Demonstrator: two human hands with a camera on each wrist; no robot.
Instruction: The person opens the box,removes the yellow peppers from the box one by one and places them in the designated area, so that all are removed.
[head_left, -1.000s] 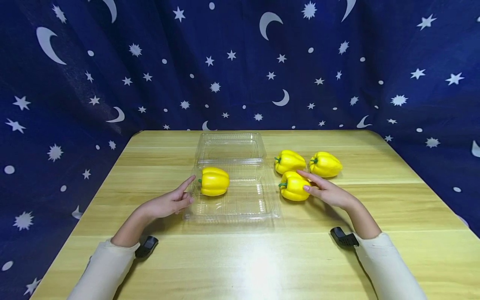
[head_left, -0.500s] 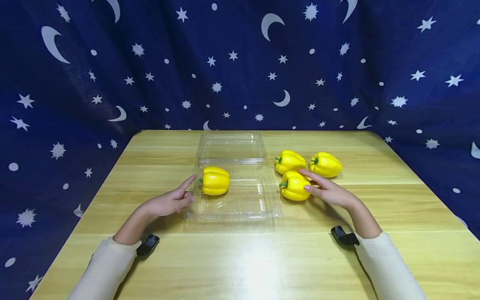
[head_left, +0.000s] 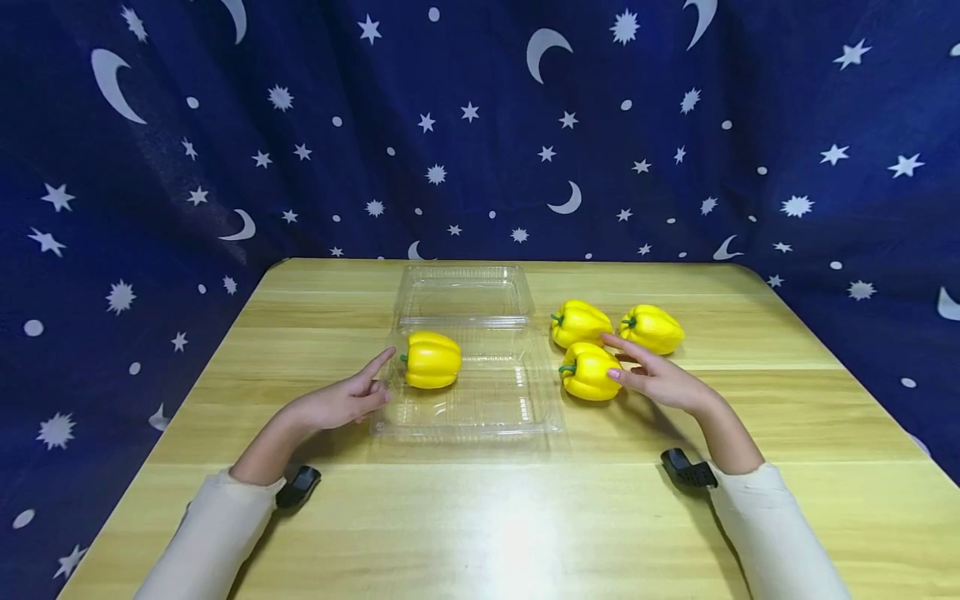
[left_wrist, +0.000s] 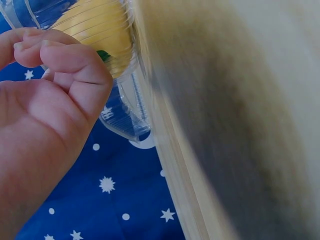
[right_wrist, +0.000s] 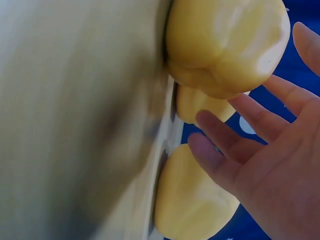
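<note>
In the head view, a yellow bell pepper (head_left: 433, 361) with a green stem lies in the left part of a clear plastic clamshell container (head_left: 491, 408), whose lid is folded back. My left hand (head_left: 337, 403) is at the container's left edge, index finger extended; the left wrist view shows the other fingers bent. On the right, my right hand (head_left: 663, 382) spreads its thumb and fingers around the back of the nearest loose bell pepper (head_left: 590, 372). The right wrist view shows this pepper (right_wrist: 227, 45) resting on the table, with the fingers (right_wrist: 260, 117) fairly straight.
Two more yellow bell peppers, one behind the near pepper (head_left: 580, 323) and one farther right (head_left: 651, 329), lie on the wooden table (head_left: 420, 525). A dark blue curtain (head_left: 480, 158) with moons and stars hangs behind the table.
The right index finger has lifted slightly away from the near pepper. The left hand, the container and the peppers keep their places; the head view has shifted a little.
</note>
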